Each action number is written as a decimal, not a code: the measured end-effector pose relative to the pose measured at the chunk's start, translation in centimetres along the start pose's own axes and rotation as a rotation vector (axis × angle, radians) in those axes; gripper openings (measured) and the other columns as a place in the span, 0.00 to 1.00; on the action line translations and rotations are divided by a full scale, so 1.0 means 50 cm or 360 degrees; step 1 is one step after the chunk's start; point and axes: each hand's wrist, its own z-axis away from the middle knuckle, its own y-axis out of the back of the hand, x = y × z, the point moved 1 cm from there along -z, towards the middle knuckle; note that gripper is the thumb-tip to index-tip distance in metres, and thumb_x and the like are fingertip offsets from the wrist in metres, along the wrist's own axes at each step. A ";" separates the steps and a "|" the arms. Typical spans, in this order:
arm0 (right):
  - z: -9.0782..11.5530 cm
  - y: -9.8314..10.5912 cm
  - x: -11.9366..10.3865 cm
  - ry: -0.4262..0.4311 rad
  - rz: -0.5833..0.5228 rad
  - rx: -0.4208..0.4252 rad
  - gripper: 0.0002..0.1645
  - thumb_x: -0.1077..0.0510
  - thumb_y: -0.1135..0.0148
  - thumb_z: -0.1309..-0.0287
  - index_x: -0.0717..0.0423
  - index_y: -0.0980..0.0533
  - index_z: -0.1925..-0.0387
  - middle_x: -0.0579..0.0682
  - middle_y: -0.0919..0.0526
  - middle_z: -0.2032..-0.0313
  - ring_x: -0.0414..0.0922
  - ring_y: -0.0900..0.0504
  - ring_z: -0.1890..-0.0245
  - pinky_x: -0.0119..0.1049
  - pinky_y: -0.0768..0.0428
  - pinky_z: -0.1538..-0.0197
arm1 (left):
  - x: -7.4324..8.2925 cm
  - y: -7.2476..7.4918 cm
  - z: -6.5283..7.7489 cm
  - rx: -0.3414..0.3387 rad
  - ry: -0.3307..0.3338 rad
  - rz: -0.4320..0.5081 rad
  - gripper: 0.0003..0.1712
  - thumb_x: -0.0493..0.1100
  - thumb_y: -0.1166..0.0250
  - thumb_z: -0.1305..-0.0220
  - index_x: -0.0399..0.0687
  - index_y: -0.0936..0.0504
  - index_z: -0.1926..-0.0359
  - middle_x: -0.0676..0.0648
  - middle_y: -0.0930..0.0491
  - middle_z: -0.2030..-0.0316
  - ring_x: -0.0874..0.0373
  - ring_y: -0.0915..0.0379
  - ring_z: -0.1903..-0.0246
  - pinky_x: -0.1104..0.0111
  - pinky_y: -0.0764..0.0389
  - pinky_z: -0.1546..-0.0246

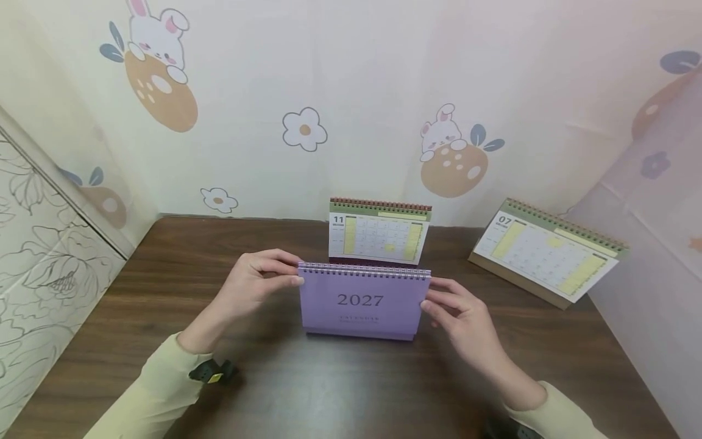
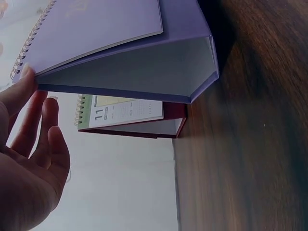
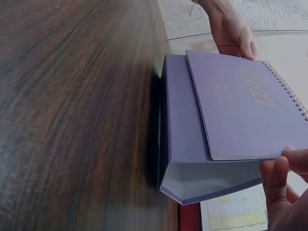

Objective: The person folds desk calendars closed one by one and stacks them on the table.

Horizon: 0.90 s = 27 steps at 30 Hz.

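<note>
A purple desk calendar [image 1: 364, 305] marked 2027 stands upright in front of me, its spiral binding along the top. My left hand [image 1: 258, 277] pinches its upper left corner, thumb in front and fingers behind. On the opposite side my right hand [image 1: 457, 314] pinches the right edge near the top. In the left wrist view the hollow, tent-shaped base of the purple calendar [image 2: 139, 67] shows from its side. The right wrist view shows the cover pages of the purple calendar [image 3: 240, 110] lying against its front board.
Close behind stands a calendar [image 1: 378, 238] open at 11, with a dark red base [image 2: 174, 111]. Another calendar [image 1: 548, 253], open at 07, sits angled at the back right. A patterned curtain [image 1: 367, 79] hangs behind the brown wooden table [image 1: 219, 238].
</note>
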 end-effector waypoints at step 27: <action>0.010 -0.007 0.034 -0.0060 0.0059 -0.0023 0.07 0.67 0.34 0.38 0.63 0.15 0.58 0.55 0.20 0.45 0.39 0.16 0.63 0.37 0.16 0.70 | -0.010 -0.026 0.008 -0.0048 0.0168 -0.0111 0.04 0.35 0.23 0.47 0.48 0.10 0.70 0.51 0.15 0.58 0.56 0.20 0.60 0.71 0.22 0.65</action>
